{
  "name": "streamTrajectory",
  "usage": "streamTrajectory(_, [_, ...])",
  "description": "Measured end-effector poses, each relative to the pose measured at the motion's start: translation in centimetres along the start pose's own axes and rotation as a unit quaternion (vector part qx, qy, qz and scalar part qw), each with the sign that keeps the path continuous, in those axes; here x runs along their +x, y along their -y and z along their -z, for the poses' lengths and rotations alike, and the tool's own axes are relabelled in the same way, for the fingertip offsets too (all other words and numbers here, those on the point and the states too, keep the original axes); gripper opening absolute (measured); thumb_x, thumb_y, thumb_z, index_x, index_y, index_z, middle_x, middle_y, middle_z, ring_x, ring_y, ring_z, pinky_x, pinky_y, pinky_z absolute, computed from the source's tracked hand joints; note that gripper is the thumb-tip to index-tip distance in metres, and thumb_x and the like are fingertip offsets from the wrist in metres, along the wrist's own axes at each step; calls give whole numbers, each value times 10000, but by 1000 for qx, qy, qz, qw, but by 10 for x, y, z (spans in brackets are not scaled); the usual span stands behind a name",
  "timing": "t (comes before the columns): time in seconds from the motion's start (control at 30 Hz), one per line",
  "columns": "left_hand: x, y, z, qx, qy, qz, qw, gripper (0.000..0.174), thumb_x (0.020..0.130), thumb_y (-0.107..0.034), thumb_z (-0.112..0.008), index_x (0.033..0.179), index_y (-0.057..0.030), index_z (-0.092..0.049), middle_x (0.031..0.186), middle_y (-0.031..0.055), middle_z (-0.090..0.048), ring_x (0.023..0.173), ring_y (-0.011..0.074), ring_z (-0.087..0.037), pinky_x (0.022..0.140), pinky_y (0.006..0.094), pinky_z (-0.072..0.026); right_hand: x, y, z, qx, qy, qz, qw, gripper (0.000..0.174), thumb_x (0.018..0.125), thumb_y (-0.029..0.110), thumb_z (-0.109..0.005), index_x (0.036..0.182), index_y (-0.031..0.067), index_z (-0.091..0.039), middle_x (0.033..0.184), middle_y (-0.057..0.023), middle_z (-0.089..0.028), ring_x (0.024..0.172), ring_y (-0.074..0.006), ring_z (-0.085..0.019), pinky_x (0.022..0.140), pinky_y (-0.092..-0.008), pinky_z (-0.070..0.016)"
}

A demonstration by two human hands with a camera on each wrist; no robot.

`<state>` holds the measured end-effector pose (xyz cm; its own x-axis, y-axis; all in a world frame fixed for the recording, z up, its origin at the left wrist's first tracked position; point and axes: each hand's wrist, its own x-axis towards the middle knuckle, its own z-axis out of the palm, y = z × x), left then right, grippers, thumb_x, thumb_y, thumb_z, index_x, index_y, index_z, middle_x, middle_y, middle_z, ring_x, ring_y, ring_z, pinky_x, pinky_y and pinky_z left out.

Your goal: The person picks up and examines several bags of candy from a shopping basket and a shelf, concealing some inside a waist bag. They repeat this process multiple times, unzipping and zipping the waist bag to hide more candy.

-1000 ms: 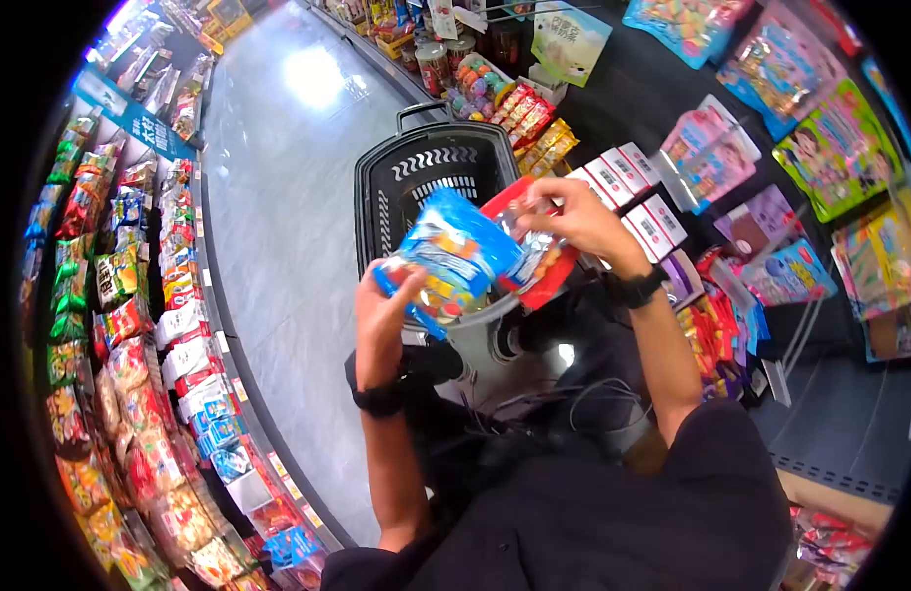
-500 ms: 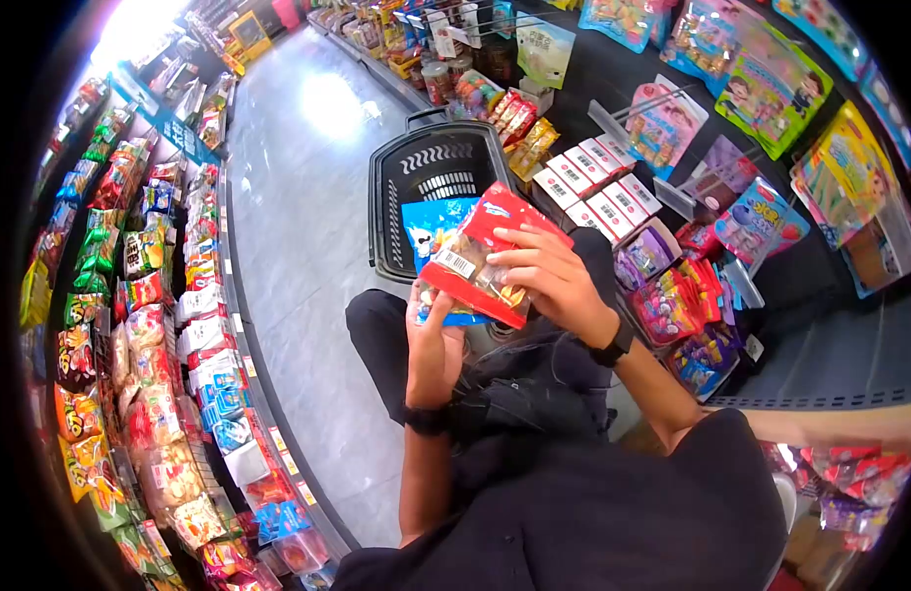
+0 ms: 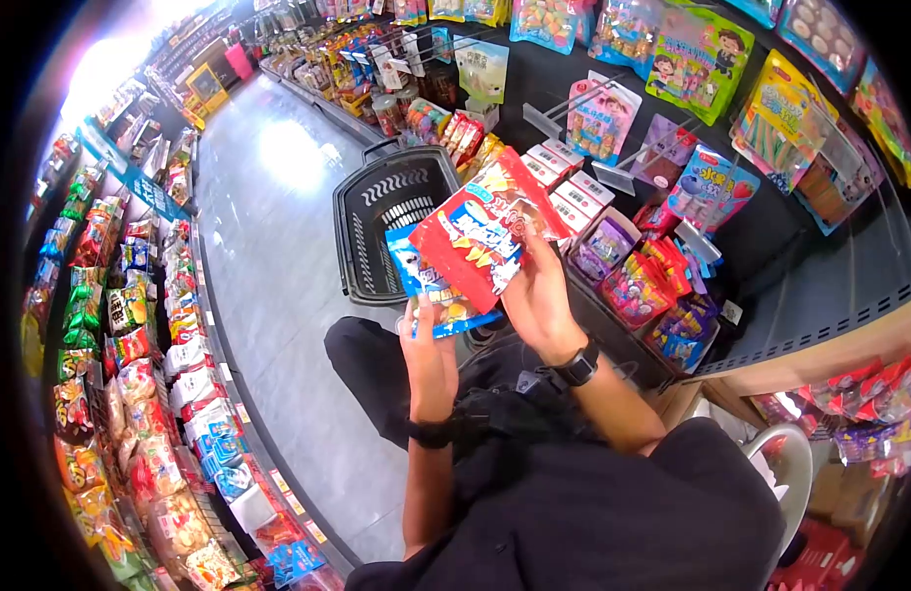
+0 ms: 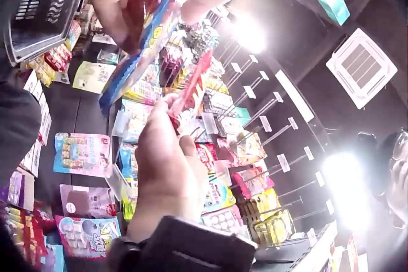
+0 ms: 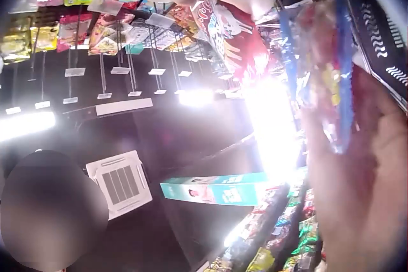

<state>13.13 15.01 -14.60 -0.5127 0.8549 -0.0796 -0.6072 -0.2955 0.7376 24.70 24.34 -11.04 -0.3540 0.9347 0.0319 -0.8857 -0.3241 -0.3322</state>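
In the head view my left hand [image 3: 431, 366] pinches the lower edge of a blue snack bag [image 3: 405, 258], with the thumb on its front. My right hand [image 3: 544, 303] holds a red snack bag [image 3: 452, 242] by its right side, its printed front facing up. The red bag overlaps most of the blue one there. Seen from the left wrist, the blue bag [image 4: 141, 61] is edge-on and apart from the red bag [image 4: 190, 93]. The right wrist view shows clear film on the blue bag [image 5: 322, 61]. Past both bags stands a black shopping basket [image 3: 349, 241].
On the left, a long shelf [image 3: 217, 325] carries many snack packets. White boxes [image 3: 580, 204] and trays of sweets [image 3: 638, 291] line the right shelf, below hanging candy bags [image 3: 707, 64]. Grey floor [image 3: 268, 227] runs along the aisle. A round-rimmed grey container [image 3: 798, 473] stands at lower right.
The red bag has been turned over from its clear, barcoded side to its printed front. My right hand has moved from on top of it to its lower right side. The left hand keeps the blue bag.
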Motion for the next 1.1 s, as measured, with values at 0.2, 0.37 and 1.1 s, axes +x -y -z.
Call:
streamTrajectory(0.2, [-4,-12,-18,112,-24,-41,993,277,914,-63,-685,1149,37,-576,1034,57,-667,858,93,-630,760,257,-511,-28,8,40,-340,100,17,935,477,1042,315,-491,1393,-4,-445,1350,-97,-548,1222,-162,-532,1054,-315,-408])
streamTrajectory(0.37, [5,-43,5,351,86,-2,932,266,820,-22,-763,1050,50,-651,942,59,-711,801,90,-654,726,251,-535,-45,68,60,-375,135,-150,905,419,1018,367,-528,1274,36,-546,1085,-64,-654,966,-114,-608,866,-278,-482])
streamTrajectory(1.1, [35,50,-42,219,13,67,973,277,969,-155,-638,1172,17,-558,979,45,-655,880,101,-638,745,264,-513,-42,70,100,-253,-66,44,964,447,965,56,-604,1369,-5,-422,1287,-74,-569,1177,-138,-550,1018,-301,-451])
